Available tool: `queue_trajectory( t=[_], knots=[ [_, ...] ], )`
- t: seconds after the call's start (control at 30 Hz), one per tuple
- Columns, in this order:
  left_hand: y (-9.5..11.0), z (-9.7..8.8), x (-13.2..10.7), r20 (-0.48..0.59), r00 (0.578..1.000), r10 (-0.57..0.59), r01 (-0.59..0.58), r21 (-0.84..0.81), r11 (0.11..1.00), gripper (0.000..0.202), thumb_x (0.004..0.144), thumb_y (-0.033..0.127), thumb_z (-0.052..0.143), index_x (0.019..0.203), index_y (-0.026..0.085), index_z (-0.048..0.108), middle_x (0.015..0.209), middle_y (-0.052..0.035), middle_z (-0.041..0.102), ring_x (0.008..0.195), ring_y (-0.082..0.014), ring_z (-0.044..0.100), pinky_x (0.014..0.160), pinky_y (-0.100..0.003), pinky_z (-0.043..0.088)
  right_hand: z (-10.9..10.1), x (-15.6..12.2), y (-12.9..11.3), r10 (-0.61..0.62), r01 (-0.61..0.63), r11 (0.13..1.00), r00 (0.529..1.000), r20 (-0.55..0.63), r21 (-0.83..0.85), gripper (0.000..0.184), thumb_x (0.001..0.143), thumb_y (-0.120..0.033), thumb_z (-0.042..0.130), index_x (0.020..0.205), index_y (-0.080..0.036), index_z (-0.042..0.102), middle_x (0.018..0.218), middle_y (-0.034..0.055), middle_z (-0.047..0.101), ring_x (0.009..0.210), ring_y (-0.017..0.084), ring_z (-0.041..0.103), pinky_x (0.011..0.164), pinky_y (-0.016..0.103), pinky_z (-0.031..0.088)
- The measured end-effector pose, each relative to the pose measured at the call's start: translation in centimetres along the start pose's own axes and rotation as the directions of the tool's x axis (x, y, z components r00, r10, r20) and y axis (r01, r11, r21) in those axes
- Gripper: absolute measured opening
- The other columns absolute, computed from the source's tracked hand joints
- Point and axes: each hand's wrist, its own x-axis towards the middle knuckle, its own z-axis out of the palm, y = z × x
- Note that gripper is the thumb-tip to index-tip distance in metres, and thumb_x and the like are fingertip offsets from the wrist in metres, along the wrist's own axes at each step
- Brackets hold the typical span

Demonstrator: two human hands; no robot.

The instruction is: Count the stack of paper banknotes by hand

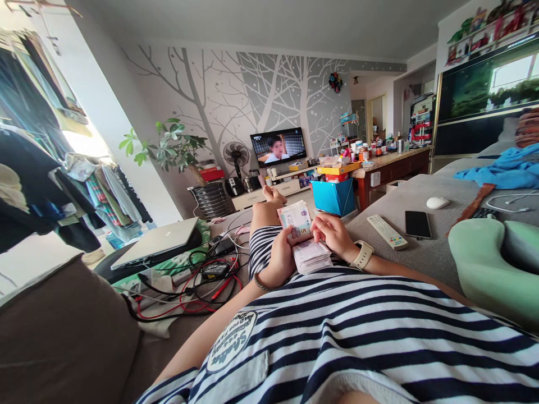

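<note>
Head view: 2 bare hands held close together over the lap (261, 244). Left hand (281, 257): forearm slanting up from the lower left, a bracelet (260, 283) at the wrist, the thumb laid across the face of a tilted sheaf of banknotes (292, 216). The grip is closed on this sheaf near its lower end; a large printed 5 is legible on the front note. Right hand (336, 238): forearm entering from the right, a pale watch (362, 256) at the wrist, fingers curled and tips drawn together at the sheaf's right edge. Whether they pinch a note cannot be told. Below and between the hands, a stack of banknotes (311, 258) rests on the lap. The left fingers are largely hidden behind the sheaf; the number of notes in either bundle cannot be made out. On the sofa (412, 196), a remote control (387, 232) lies near the front edge, beside a phone (418, 224) with a dark screen; a green neck pillow (475, 247) is cut off at the frame's right.
</note>
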Motion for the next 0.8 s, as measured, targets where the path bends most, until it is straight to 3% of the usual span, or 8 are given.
queue_trajectory(
  t=[0.2, 0.43, 0.6, 0.8],
  knots=[
    [0.2, -0.1, -0.4, 0.022, 0.998, 0.053, -0.055, 0.092, 0.994, 0.018, 0.068, 0.024, 0.074, 0.083, 0.017, 0.069, 0.091, -0.009, 0.08, 0.103, -0.0325, 0.077, 0.092, -0.041, 0.061, -0.4, 0.7, 1.4, 0.05, -0.082, 0.979, 0.984, -0.169, -0.188, 0.055, 0.083, -0.075, 0.069, 0.072, -0.023, 0.054, 0.064, -0.0014, 0.055, 0.061, 0.016, 0.048, 0.058, 0.029, 0.036],
    [0.2, -0.1, -0.6, 0.006, 0.999, 0.052, -0.052, 0.101, 0.994, 0.017, 0.068, 0.022, 0.074, 0.084, 0.018, 0.069, 0.094, -0.0093, 0.081, 0.103, -0.0326, 0.077, 0.089, -0.04, 0.062, -0.3, 0.6, 1.4, 0.01, -0.041, 0.977, 0.989, -0.147, -0.21, 0.05, 0.088, -0.069, 0.063, 0.071, -0.024, 0.051, 0.063, -0.0015, 0.051, 0.062, 0.017, 0.045, 0.058, 0.03, 0.032],
    [0.2, 0.4, -0.5, -0.048, 0.999, -0.007, 0.006, -0.006, 1.0, 0.021, 0.078, 0.023, 0.066, 0.097, 0.016, 0.072, 0.095, -0.0098, 0.081, 0.103, -0.0313, 0.078, 0.089, -0.042, 0.064, -0.2, 0.6, 1.4, -0.004, -0.022, 0.979, 0.992, -0.129, -0.203, 0.049, 0.09, -0.068, 0.062, 0.072, -0.023, 0.051, 0.063, -0.0023, 0.049, 0.062, 0.016, 0.044, 0.059, 0.03, 0.032],
    [0.3, 0.6, -0.5, -0.043, 0.999, -0.002, 0.002, -0.005, 1.0, 0.032, 0.082, 0.022, 0.066, 0.113, 0.014, 0.073, 0.098, -0.01, 0.083, 0.101, -0.0319, 0.08, 0.093, -0.043, 0.064, -0.2, 0.5, 1.4, -0.002, -0.02, 0.987, 0.991, -0.137, -0.16, 0.045, 0.089, -0.065, 0.066, 0.077, -0.022, 0.056, 0.067, -0.0012, 0.056, 0.064, 0.016, 0.05, 0.061, 0.03, 0.038]
  ],
)
